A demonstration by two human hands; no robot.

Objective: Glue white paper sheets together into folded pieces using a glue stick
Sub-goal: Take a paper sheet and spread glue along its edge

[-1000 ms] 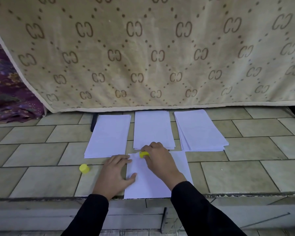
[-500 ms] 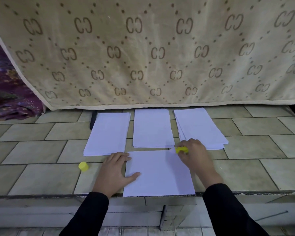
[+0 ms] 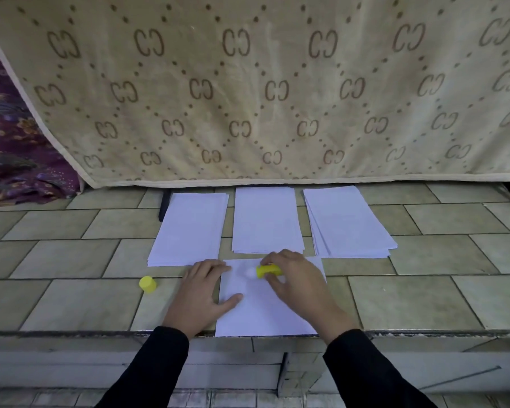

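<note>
- White sheet (image 3: 262, 313) lying flat at the near edge of the tiled ledge (image 3: 71, 298), its near side flush with the lip; thin, light and limp, likely quick to slide on glazed tile and to crease if dragged.
- Left hand (image 3: 202, 293) spread flat, palm on tile beside the sheet's left side, thumb on the paper, fingertips at its far left corner, pinning it.
- Right hand (image 3: 298, 278) pinching the yellow glue stick (image 3: 268, 270), fingers curled round the barrel, whitish tip pointing left onto the sheet near its far edge.
- Best handled by pressing flat close to the glue line, not lifting by a corner; probably prone to buckling under a tacky tip unless pinned.
- Stick: short, smooth, rigid plastic cylinder, easy to grip round the barrel.
- Yellow cap (image 3: 147, 284) apart on tile, left of the left hand.
- White paper along the far side: left stack (image 3: 189, 228), middle stack (image 3: 265, 219) squared and just beyond the sheet, right stack (image 3: 345, 222) slightly fanned.
- Beige patterned cloth (image 3: 248, 83) hanging behind.
- Pale rectangular tiles, glossy, dark grout lines.
</note>
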